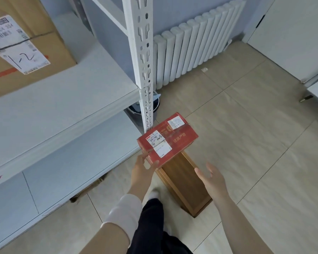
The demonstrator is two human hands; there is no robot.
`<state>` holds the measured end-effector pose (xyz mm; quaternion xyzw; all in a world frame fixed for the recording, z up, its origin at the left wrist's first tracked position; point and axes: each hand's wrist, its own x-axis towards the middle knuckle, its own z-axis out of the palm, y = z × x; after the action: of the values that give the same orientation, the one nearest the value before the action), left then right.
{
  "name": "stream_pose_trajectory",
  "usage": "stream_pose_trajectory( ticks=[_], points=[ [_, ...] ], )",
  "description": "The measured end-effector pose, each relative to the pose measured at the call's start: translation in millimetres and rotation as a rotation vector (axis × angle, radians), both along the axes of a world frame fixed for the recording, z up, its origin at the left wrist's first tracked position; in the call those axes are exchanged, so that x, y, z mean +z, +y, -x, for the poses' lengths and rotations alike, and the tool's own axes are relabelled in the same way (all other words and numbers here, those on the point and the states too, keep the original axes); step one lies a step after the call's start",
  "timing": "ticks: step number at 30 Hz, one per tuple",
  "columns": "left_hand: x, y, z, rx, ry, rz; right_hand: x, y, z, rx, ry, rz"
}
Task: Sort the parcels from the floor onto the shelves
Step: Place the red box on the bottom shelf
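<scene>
With the left hand [144,165] clamped on one corner of the red parcel [173,138] and the right hand [213,177] empty, fingers apart, the parcel may twist free and drop.

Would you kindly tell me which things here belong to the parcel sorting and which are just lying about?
Job: red cardboard parcel with white labels, held by left hand; long brown cardboard box on the floor; white metal shelves; large brown labelled carton on a shelf.
Lying about: white ribbed radiator; dark bucket behind the shelf post.
</scene>
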<state>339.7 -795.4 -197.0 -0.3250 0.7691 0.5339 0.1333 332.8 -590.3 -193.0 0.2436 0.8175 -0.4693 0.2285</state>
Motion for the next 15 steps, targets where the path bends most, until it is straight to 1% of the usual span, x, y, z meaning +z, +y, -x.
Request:
stream_pose_trajectory(
  ticks=[6, 12, 15],
  points=[
    [-32, -13, 22, 0.088, -0.061, -0.005, -20, 5, 55, 0.041, -0.027, -0.088],
    [-46, -6, 32, 0.190, -0.074, -0.011, -30, 13, 92, 0.157, -0.055, -0.177],
    [-54, 4, 29, 0.239, -0.068, -0.017, -38, 18, 106, 0.217, -0.053, -0.182]
  ],
)
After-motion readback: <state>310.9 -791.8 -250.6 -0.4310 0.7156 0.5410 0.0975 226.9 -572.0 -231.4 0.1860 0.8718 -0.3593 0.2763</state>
